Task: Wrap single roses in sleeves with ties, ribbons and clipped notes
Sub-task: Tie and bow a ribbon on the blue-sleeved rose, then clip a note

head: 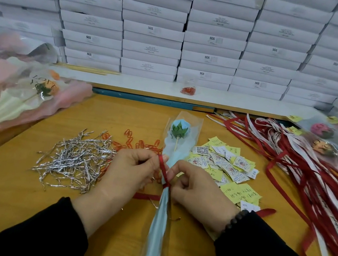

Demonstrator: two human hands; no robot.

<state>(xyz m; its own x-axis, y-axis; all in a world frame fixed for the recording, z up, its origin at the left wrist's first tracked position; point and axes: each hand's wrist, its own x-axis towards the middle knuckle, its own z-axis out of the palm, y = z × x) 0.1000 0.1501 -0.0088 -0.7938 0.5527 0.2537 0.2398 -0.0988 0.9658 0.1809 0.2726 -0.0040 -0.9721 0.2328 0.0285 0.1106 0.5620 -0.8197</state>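
A person seated at an orange-brown wooden worktable [18, 184] ties a narrow red satin ribbon [164, 171] around a single pale-blue rose in a clear and blue plastic sleeve [180, 139], which lies lengthwise between the hands, bloom pointing away. The left hand [130, 172] pinches the upper strand of ribbon between curled fingers; the right hand [196, 188], a dark beaded bracelet [234, 221] at its wrist, is curled at the crossing where the ribbon cinches the gathered sleeve, and appears to pin it there. Loose ribbon ends trail flat to either side. A pile of silver foil twist ties [75, 159], red paper clips [136, 143] and yellow and white printed notes [225, 166] lie close by. To finish well, the knot likely needs even tension on both strands, with the crossing held down so the gathered sleeve does not slip or twist.
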